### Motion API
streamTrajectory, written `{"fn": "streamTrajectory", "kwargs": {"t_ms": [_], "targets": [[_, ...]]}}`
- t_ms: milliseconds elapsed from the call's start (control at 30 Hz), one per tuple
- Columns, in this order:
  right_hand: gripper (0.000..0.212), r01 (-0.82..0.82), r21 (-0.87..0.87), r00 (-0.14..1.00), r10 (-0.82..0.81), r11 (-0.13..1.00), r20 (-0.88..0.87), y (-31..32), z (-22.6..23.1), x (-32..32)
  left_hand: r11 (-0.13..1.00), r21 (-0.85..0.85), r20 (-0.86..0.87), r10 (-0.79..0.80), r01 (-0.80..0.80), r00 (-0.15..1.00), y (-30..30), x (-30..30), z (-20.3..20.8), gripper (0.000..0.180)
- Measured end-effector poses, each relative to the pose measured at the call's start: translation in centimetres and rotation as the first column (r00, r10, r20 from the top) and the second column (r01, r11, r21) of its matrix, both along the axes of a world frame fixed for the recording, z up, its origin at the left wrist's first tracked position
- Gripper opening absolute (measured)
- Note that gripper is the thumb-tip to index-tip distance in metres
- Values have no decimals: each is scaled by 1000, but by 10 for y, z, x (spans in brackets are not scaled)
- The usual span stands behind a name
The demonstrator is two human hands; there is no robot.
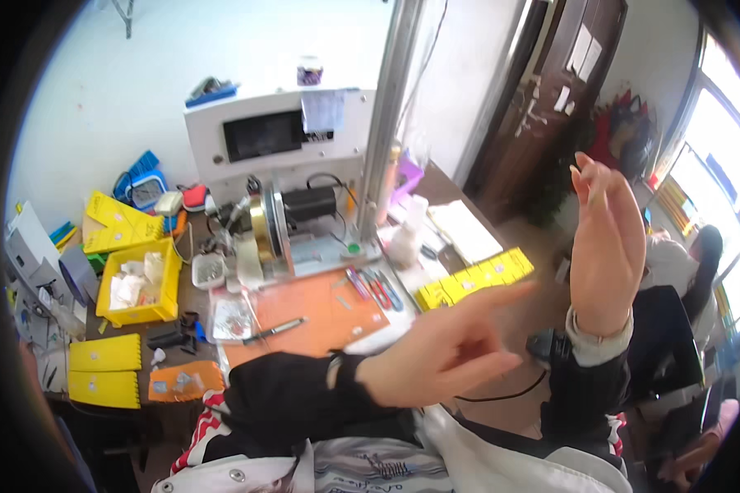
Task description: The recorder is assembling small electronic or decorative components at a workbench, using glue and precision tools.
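Both hands, left (444, 353) and right (604, 242), hover empty above the desk (181, 296).

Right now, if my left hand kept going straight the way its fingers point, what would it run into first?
Probably the right forearm: the left hand points its fingers right, toward the raised right hand's cuffed wrist. Depth is unclear, so it might pass in front instead.

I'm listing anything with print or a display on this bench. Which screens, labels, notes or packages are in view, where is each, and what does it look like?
Screen: dark rectangle in the white machine's front, at the bench's back.
Paper note: pale sheet stuck on the machine's top right.
Door papers: white slips on the brown door, upper right.
Small packets: white, inside the yellow bin at left.
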State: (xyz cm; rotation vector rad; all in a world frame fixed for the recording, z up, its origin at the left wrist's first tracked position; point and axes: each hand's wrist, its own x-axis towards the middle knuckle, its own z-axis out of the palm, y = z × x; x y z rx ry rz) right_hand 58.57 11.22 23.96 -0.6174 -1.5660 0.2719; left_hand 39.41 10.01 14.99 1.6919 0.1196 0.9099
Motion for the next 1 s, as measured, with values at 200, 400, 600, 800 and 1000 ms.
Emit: {"fn": "streamTrajectory", "kwargs": {"t_ms": [200,400,600,800,1000], "targets": [[19,-120,-30,951,106,992,-290,99,59,6,893,-170,-42,415,-416,909,10,-78,-10,19],[19,182,29,983,-181,983,-29,186,106,-69,882,-87,-126,452,-464,883,22,-127,-33,18],[25,296,205,948,-262,933,-178,264,172,-90,823,-290,-131,472,-489,872,28,-159,-47,20],[27,112,-17,969,-113,994,-218,273,206,-104,769,-394,-198,463,-503,864,38,-180,-47,23],[25,121,-76,978,-132,990,-160,275,217,-106,776,-422,-193,429,-469,883,35,-186,-64,23]]}}
